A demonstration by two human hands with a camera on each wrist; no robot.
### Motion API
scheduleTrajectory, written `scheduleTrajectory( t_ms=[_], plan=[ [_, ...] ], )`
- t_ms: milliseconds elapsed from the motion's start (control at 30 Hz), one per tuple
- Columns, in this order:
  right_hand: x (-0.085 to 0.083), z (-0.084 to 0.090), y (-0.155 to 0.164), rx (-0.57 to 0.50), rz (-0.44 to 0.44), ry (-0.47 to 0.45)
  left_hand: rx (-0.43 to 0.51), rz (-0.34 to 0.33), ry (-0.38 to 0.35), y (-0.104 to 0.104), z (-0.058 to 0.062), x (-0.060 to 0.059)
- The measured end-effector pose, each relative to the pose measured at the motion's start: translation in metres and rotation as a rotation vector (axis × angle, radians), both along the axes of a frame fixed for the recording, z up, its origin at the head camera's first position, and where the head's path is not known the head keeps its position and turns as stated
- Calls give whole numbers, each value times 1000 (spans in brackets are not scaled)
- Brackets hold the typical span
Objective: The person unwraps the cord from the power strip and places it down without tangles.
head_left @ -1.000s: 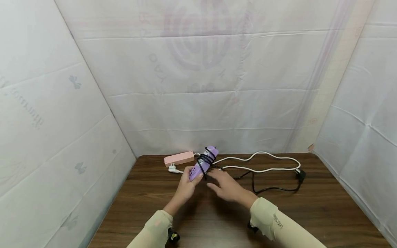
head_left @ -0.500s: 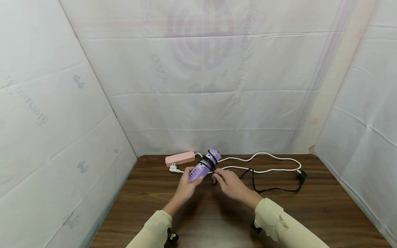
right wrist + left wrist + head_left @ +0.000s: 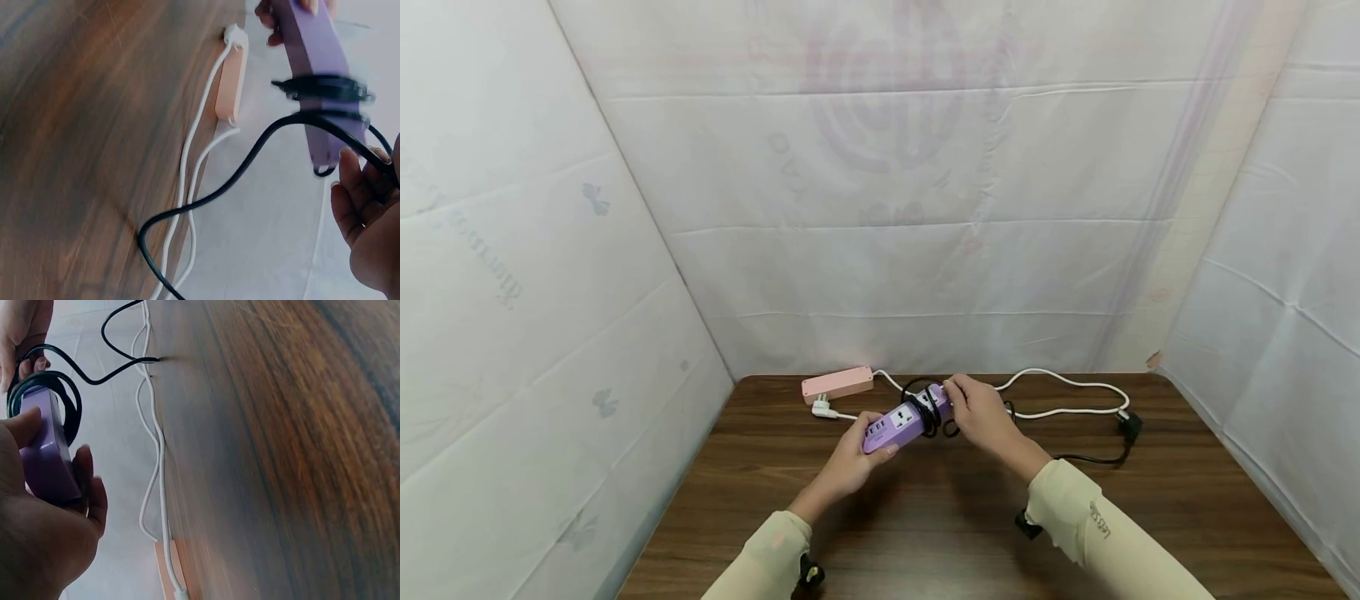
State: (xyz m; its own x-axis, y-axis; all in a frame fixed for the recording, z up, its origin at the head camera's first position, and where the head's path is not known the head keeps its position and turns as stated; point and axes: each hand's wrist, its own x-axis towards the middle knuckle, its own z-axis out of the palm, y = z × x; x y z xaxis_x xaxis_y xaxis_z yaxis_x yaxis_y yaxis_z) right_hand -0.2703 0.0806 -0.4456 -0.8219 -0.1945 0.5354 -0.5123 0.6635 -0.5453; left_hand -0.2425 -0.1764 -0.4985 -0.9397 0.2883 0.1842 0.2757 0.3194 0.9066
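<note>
A purple power strip (image 3: 904,420) is held above the wooden table (image 3: 925,533), with several turns of its black cord (image 3: 928,410) coiled round its middle. My left hand (image 3: 859,454) grips the strip's near end; the left wrist view shows the strip (image 3: 44,456) between thumb and fingers. My right hand (image 3: 981,412) holds the black cord at the strip's far end, and in the right wrist view the cord (image 3: 250,169) runs past the fingers (image 3: 350,200). The loose cord trails right to a black plug (image 3: 1129,423).
A pink power strip (image 3: 837,384) lies at the table's back edge, its white cord (image 3: 1060,385) looping right and its white plug (image 3: 822,407) lying beside it. White sheeting walls the table on three sides.
My left hand has tipped the purple strip from pointing away to lying nearly level. My right hand has carried the black cord up to the far end, taking up slack.
</note>
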Motion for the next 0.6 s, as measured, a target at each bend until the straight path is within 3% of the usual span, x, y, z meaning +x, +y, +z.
scheduleTrajectory(
  t_ms=[233, 600],
  plan=[
    [-10, -4, 12, 14, -31, -35, 53, -45, -22, -5, 0, 0],
    [-15, -23, 28, 41, -53, -187, 96, 79, -7, -8, -3, -3]
  ],
)
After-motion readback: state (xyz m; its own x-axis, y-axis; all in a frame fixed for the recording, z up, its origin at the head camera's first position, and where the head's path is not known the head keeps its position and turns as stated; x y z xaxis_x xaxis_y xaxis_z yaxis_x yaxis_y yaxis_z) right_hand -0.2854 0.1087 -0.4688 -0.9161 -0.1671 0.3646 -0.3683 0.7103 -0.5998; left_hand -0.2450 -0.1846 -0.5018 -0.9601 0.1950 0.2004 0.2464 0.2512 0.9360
